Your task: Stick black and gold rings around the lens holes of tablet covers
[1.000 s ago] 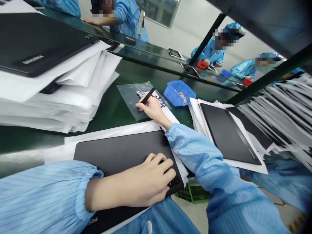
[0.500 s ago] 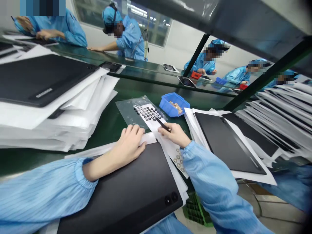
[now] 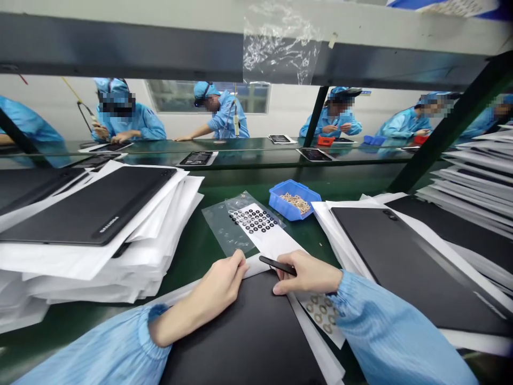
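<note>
My left hand (image 3: 222, 283) rests curled on the far edge of a black tablet (image 3: 244, 337), which lies on white paper. My right hand (image 3: 308, 272) pinches black tweezers (image 3: 278, 265), their tips pointing left, just short of my left hand. Beyond the hands lies a white sheet of black ring stickers (image 3: 254, 220) on a clear plastic bag (image 3: 220, 227). Under my right wrist, a sheet of gold-coloured rings (image 3: 320, 315) sticks out, partly hidden by my sleeve. A blue plastic bin (image 3: 294, 199) of small gold rings stands past the sticker sheet.
A tall stack of black tablets and white sheets (image 3: 92, 208) fills the left of the green bench. Another black tablet (image 3: 417, 262) lies on white paper at right. Several co-workers sit across a far bench with tablets, beneath a dark overhead shelf (image 3: 160, 53).
My view has swung up and level. My left hand has moved from the tablet's camera corner to its far edge. My right hand has drawn back from the sticker sheet, tweezers still held.
</note>
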`<state>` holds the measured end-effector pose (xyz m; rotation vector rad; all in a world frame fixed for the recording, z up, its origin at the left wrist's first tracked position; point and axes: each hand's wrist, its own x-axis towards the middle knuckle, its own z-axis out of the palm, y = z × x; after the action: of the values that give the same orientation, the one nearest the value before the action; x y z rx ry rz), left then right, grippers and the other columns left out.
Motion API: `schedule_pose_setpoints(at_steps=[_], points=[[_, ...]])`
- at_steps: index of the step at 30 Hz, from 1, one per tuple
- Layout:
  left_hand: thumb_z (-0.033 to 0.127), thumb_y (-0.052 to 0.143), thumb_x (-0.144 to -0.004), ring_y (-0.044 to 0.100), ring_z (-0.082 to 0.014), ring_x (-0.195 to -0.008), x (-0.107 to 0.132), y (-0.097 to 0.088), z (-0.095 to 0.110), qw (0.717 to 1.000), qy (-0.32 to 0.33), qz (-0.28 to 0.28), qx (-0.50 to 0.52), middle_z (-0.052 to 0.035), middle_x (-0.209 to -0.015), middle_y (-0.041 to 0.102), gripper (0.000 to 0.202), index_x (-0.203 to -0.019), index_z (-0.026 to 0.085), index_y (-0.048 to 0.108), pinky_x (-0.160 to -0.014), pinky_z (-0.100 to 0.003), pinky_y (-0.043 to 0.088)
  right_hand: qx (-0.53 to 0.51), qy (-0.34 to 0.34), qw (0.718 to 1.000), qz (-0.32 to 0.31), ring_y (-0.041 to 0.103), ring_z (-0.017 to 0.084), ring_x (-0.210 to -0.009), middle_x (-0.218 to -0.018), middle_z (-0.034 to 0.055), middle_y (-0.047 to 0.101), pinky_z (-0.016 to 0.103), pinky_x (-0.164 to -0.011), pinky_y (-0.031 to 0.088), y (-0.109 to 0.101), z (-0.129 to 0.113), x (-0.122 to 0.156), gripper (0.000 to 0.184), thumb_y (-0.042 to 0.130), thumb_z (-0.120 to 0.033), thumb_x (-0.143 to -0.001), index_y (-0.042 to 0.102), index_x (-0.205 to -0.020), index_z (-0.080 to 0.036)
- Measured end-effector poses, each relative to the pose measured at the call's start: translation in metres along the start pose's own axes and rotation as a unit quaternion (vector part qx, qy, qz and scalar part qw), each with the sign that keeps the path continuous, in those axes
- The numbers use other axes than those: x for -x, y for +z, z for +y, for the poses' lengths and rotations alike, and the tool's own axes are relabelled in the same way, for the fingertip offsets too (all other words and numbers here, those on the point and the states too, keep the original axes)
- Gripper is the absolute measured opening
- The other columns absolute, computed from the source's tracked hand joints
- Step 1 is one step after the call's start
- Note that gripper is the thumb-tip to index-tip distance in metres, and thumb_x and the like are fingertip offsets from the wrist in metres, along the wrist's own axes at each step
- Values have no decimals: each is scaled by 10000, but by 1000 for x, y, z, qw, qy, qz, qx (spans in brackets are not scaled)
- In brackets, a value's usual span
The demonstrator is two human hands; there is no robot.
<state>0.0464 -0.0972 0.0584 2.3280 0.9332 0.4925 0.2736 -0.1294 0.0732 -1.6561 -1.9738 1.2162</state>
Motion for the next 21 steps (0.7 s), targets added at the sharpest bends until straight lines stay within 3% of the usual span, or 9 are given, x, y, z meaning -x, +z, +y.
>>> schedule_pose_setpoints(at_steps=[6,8,11,14,17,19,21], points=[[363,315,-975,412,-121,-559,-2,-12,10,998,-28,-29,45,59,-603,404,257,-787,207,394,-563,-249,311,-147,-61,987,15,435,91,-579,-613,-56,479,217,-545,354,9,-4,-3,406,807,-406,-612,489,-695,-167],[379,312,-975,400,-117,-555,0,-16,17,998,-25,-35,52,61,-602,396,272,-786,206,400,-555,-242,300,-192,-61,979,22,380,63,-525,-613,-78,445,194,-472,304,14,-5,-5,447,833,-390,-580,470,-729,-174],[417,330,-969,428,-128,-571,3,-27,23,996,-21,-60,55,64,-606,444,246,-884,210,435,-566,-239,315,-303,-49,951,-25,277,27,-416,-589,-115,440,168,-374,184,18,-4,-5,545,833,-394,-590,432,-910,-206],[476,442,-917,495,-148,-650,6,-50,24,988,-33,-153,14,39,-692,528,277,-943,204,484,-599,-241,341,-375,-90,923,-12,230,15,-399,-560,-127,428,153,-370,125,19,-6,0,588,821,-384,-624,402,-1004,-222],[475,490,-884,448,-127,-609,12,-83,25,973,-23,-226,-33,38,-660,470,327,-739,182,484,-553,-230,310,-422,-121,895,80,179,2,-400,-564,-130,381,151,-377,91,14,-10,6,574,830,-352,-618,422,-999,-221],[467,474,-888,367,-102,-548,19,-108,30,983,-11,-177,-53,52,-592,368,380,-646,180,416,-513,-220,273,-457,-136,866,151,125,-13,-386,-586,-124,401,160,-372,61,9,-11,10,546,827,-336,-617,445,-988,-218],[479,484,-875,365,-92,-547,29,-136,35,996,-15,-68,-62,54,-587,368,388,-644,172,434,-509,-194,280,-485,-146,839,197,97,-23,-364,-628,-93,493,177,-363,36,3,-11,11,495,801,-337,-641,470,-986,-212]])
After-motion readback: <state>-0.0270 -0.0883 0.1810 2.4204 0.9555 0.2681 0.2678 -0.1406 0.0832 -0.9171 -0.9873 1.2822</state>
